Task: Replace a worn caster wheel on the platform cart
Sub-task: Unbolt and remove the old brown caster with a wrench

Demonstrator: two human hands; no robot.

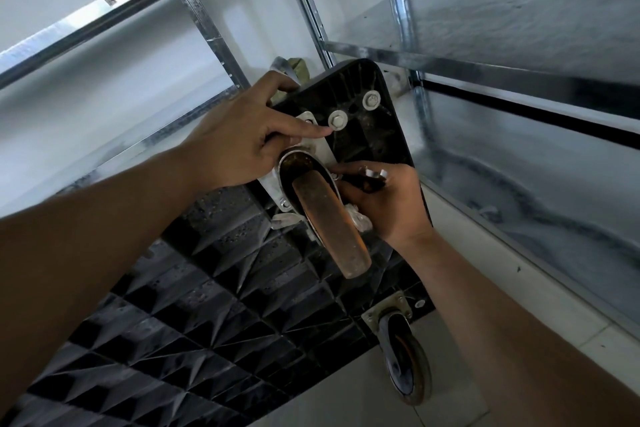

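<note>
caster wheel [332, 229]: on upturned cart [214, 288] corner | left hand [239, 146]: grips mounting plate [323, 147] | right hand [388, 204]: clutches small dark item [372, 180] beside wheel | risk: loosened caster likely tips, pinching fingers

Soft, dim, even light; the black cart underside [173, 322] loses detail in shadow. Wide-angle distortion bends the shelf rails [86, 22]; edges smear.
</note>
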